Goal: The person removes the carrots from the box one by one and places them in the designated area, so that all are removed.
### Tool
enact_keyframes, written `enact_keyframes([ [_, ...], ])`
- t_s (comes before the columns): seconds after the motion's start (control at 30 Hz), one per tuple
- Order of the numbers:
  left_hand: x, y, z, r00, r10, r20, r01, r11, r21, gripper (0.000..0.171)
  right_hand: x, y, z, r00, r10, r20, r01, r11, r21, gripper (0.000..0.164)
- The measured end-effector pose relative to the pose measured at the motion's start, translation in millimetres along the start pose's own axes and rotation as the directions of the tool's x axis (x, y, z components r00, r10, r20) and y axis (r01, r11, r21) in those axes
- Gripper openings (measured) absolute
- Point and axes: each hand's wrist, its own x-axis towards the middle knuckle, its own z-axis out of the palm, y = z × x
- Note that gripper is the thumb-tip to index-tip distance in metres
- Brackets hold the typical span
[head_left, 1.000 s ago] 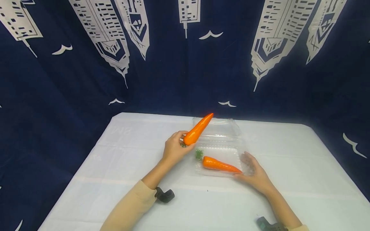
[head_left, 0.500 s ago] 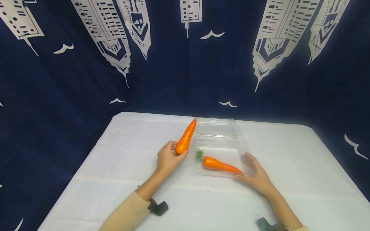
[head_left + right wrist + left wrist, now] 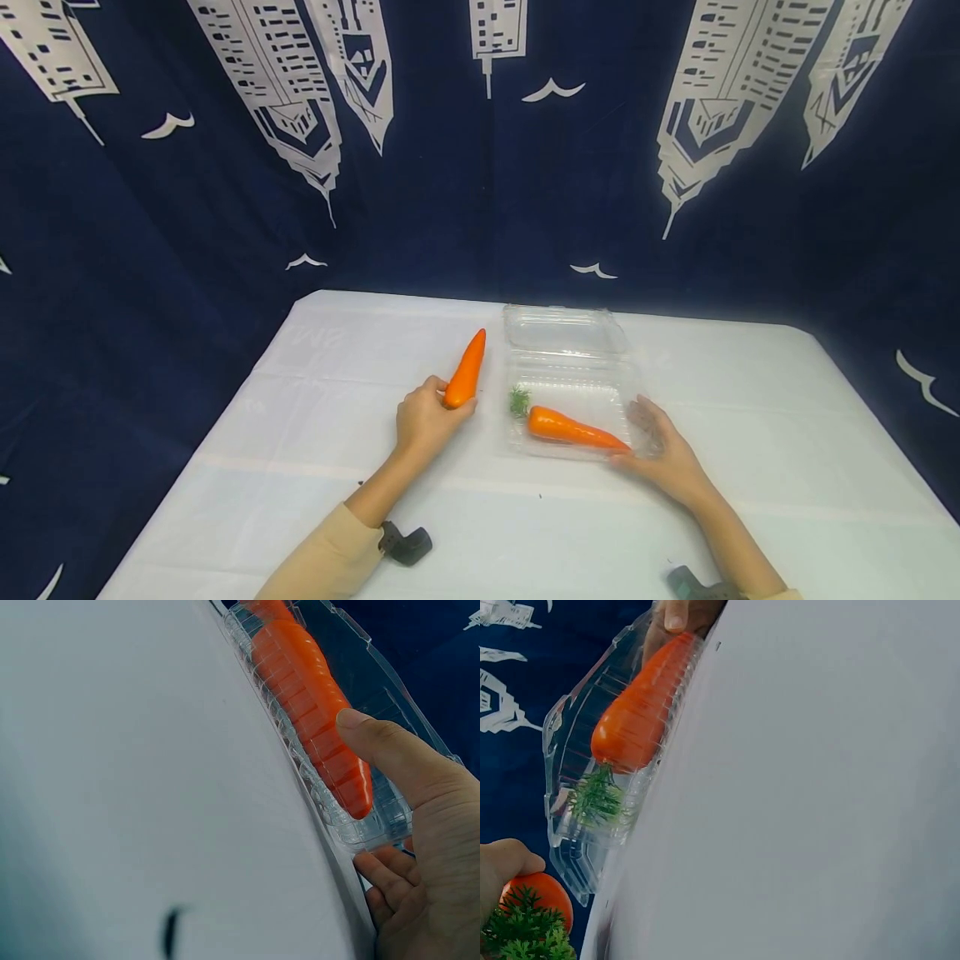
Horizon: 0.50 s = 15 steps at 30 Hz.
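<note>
My left hand (image 3: 423,423) grips an orange carrot (image 3: 467,372) by its thick end, the tip pointing up and away. Its green leafy top shows below the thumb in the left wrist view, beside that carrot's end (image 3: 546,894). To the right lies a clear plastic clamshell container (image 3: 594,395), its lid (image 3: 562,331) folded back. A second carrot (image 3: 573,430) rests inside along the front wall, leaves (image 3: 519,402) to the left. My right hand (image 3: 671,462) holds the container's right front corner, thumb (image 3: 390,754) over the rim near the carrot's tip, fingers outside.
A white cloth (image 3: 525,542) covers the table, with a few tiny dark specks on it. Behind hangs a dark blue curtain (image 3: 480,192) with white building prints. Dark wrist cameras (image 3: 407,546) are strapped to both wrists.
My left hand has drawn its carrot left and toward me, away from above the container's left side. The right hand and container have stayed in place.
</note>
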Motion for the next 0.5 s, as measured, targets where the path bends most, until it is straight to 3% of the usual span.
enact_keyframes([
  [0.17, -0.4, -1.7, 0.3, 0.998, -0.036, 0.053, 0.036, 0.999, 0.012, 0.035, -0.4, -0.7, -0.4, 1.0, 0.003, 0.003, -0.003, 1.0, 0.0, 0.102],
  [0.5, -1.3, -3.9, 1.8, 0.996, 0.022, 0.086, -0.033, 0.992, 0.124, 0.034, -0.2, -1.1, -0.4, 1.0, -0.002, 0.001, 0.002, 1.0, -0.011, 0.101],
])
